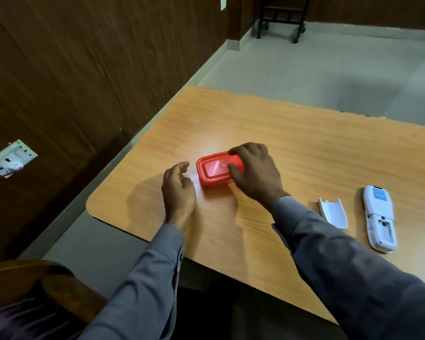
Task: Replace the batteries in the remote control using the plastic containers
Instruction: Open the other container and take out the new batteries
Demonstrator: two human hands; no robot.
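A small plastic container with a red lid (pixel 215 169) stands in the middle of the wooden table (pixel 292 143). My right hand (pixel 254 174) grips its right end, fingers over the far edge and thumb on the lid. My left hand (pixel 178 190) hovers just left of the container with fingers curled apart; whether something small is in it I cannot tell. The white remote control (pixel 379 217) lies face down at the right with its battery bay uncovered and seemingly empty. Its white battery cover (pixel 333 212) lies beside it on the left.
The table's near-left rounded corner (pixel 93 204) is close to my left arm. A wood-panelled wall (pixel 84 69) with a loose white socket plate (pixel 10 157) runs along the left. A wooden chair arm (pixel 47 278) sits at lower left. A black wheeled stand (pixel 280 18) is far back.
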